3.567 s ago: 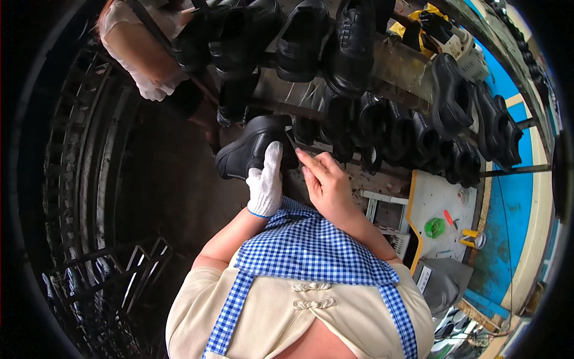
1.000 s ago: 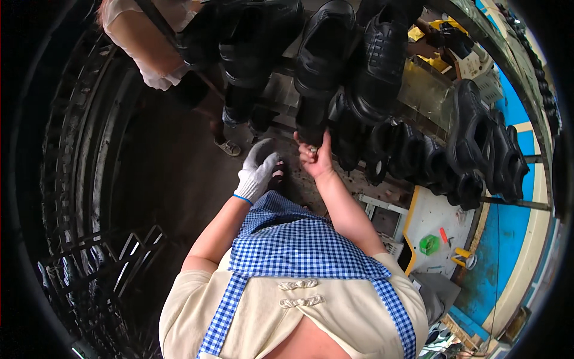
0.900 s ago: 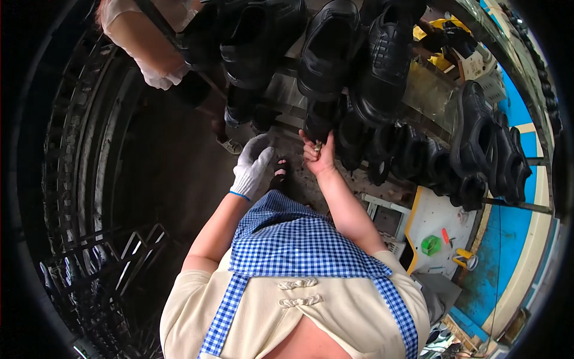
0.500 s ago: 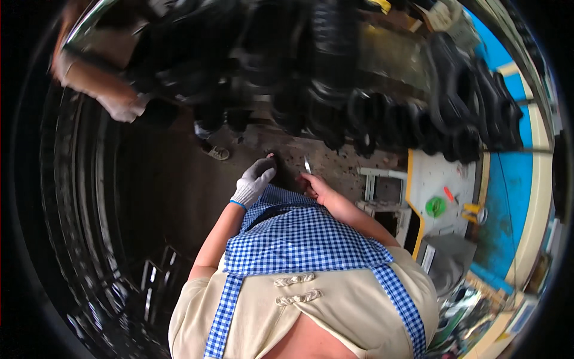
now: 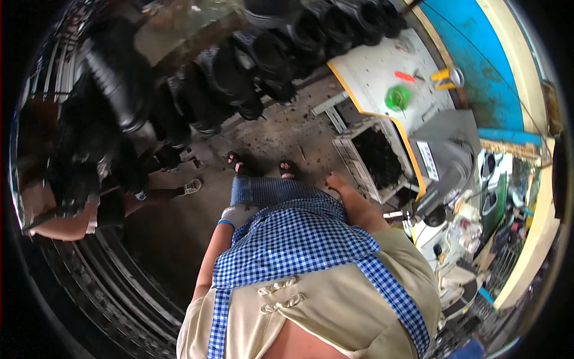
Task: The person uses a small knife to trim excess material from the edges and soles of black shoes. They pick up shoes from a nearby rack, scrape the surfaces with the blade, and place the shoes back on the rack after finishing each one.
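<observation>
My left hand (image 5: pixel 240 214), in a light knitted glove with a blue cuff, hangs low against the blue checked apron (image 5: pixel 287 239). Folds of cloth cover its fingers, so their pose is hidden. On the other side of the apron, my right hand (image 5: pixel 336 180) is bare, with its fingers curled in. Whatever it may hold is hidden. Beyond both hands, black shoes (image 5: pixel 263 54) stand in rows on a rack.
To the right is a white table (image 5: pixel 373 66) with yellow edging, bearing a green round object (image 5: pixel 396 97) and a grey machine (image 5: pixel 445 149). Below it sits a crate (image 5: pixel 359 161) with dark contents. Another person's arm (image 5: pixel 66 227) shows at the left.
My view has swung right, bringing the table and machine closer to the middle. My left hand has dropped against the apron. The thin pointed metal piece by my right hand no longer shows.
</observation>
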A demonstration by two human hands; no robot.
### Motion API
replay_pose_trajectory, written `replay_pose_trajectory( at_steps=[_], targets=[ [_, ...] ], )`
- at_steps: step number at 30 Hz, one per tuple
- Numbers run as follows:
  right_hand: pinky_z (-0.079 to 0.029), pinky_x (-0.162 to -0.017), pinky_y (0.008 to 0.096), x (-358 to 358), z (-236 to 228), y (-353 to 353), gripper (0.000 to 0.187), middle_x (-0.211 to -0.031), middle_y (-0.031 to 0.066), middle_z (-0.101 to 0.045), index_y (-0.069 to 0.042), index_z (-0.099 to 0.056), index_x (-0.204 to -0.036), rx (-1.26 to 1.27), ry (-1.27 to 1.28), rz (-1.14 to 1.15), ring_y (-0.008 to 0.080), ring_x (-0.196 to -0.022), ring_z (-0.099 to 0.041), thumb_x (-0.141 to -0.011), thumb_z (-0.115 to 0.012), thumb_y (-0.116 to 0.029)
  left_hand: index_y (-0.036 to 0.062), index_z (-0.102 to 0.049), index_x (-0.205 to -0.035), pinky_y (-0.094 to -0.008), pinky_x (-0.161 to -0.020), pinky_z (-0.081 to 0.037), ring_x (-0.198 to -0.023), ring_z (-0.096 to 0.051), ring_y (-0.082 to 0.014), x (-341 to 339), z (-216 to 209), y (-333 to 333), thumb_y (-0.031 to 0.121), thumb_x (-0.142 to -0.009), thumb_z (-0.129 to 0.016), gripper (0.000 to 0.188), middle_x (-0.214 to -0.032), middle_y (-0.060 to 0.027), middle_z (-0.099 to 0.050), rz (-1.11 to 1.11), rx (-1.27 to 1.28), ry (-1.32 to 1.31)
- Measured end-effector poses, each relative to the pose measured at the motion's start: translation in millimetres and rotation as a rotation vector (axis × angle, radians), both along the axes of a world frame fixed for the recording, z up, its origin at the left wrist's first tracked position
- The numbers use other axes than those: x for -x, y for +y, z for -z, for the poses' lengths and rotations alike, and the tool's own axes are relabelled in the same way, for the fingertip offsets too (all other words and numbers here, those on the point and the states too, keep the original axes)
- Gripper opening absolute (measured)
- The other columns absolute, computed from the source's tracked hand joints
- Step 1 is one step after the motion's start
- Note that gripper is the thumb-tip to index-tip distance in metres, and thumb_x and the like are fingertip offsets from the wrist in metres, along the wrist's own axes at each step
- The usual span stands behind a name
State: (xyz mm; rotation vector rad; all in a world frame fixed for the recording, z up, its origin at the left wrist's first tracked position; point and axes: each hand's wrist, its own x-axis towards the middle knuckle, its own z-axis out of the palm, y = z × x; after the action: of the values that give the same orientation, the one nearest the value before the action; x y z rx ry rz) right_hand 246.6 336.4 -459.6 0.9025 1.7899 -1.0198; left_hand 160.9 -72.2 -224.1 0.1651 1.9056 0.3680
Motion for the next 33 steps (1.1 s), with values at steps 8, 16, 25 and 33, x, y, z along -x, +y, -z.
replay_pose_trajectory(
  at_steps=[8, 16, 25, 33],
  targets=[
    [-0.057, -0.068, 0.0417, -149, 15, 1, 0.038, -0.091, 0.0149, -0.074, -0.001, -0.068, -0.108, -0.099, -0.020, -0.261, 0.0286, -0.078, -0.072, -0.096, -0.053, -0.033, 0.0077, -0.068, -0.116, -0.0316, -0.072, -0.053, -0.071, -0.066, -0.0167, 9, 18, 26, 0.053, -0.089, -0.054, 0.054, -0.085, -0.0083, -0.070, -0.028, -0.028, -0.216],
    [-0.056, -0.064, 0.0437, -186, 47, -54, 0.035, -0.088, 0.0214, -0.072, 0.003, -0.072, -0.095, 0.018, -0.305, -0.244, 0.0323, -0.075, -0.072, -0.089, -0.059, -0.028, 0.0084, -0.067, -0.109, -0.0311, -0.075, -0.052, -0.073, -0.067, -0.0158, 42, 84, -12, 0.043, -0.091, -0.052, 0.042, -0.085, -0.0046, -0.072, -0.114, -0.053, -0.134],
    [-0.053, -0.089, 0.0455, -180, 100, -80, 0.031, -0.113, 0.0207, -0.068, -0.003, -0.071, -0.106, -0.354, -0.313, -0.021, 0.0365, -0.106, -0.066, -0.085, -0.054, -0.018, 0.0155, -0.067, -0.117, -0.0352, -0.078, -0.053, -0.084, -0.070, -0.0218, 49, 182, -42, 0.041, -0.091, -0.053, 0.039, -0.094, -0.0086, -0.074, -0.060, 0.109, -0.015],
    [-0.056, -0.084, 0.0440, -166, 208, -60, 0.030, -0.116, 0.0158, -0.066, -0.008, -0.069, -0.111, -0.382, -0.270, -0.269, 0.0303, -0.105, -0.067, -0.084, -0.059, -0.018, 0.0190, -0.063, -0.124, -0.0431, -0.085, -0.053, -0.096, -0.068, -0.0330, 44, 310, 0, 0.042, -0.091, -0.058, 0.041, -0.106, -0.0127, -0.071, 0.174, 0.035, 0.328]
  ],
)
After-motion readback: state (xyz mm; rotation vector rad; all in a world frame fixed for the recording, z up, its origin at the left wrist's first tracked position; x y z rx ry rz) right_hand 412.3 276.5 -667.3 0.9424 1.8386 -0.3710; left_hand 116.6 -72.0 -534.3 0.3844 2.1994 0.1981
